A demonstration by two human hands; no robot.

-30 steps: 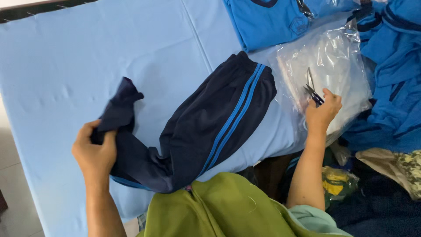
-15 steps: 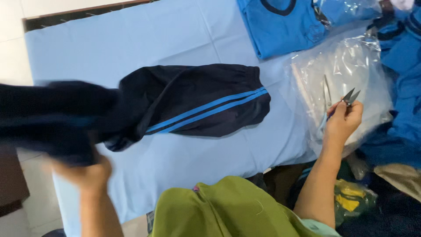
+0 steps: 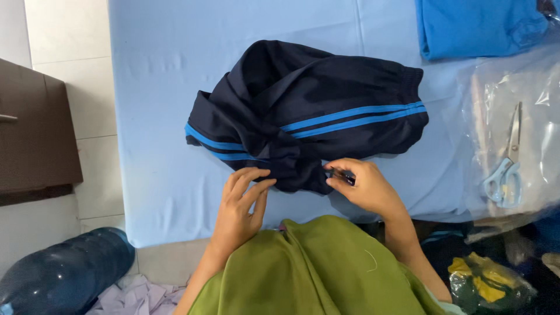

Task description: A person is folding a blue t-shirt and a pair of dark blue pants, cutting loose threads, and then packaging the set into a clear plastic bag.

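Light-blue table [image 3: 169, 116] under everything, navy striped shorts [image 3: 303, 116] bunched mid-table. Your left hand [image 3: 242, 201] lies on the near hem, fingers loose. Your right hand [image 3: 364, 186] pinches that hem around a small dark tool. Scissors [image 3: 506, 157] lie well right.

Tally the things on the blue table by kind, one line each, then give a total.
Dark navy shorts with blue stripes: 1
Folded bright blue garment: 1
Scissors: 1
Clear plastic bag: 1
Total: 4
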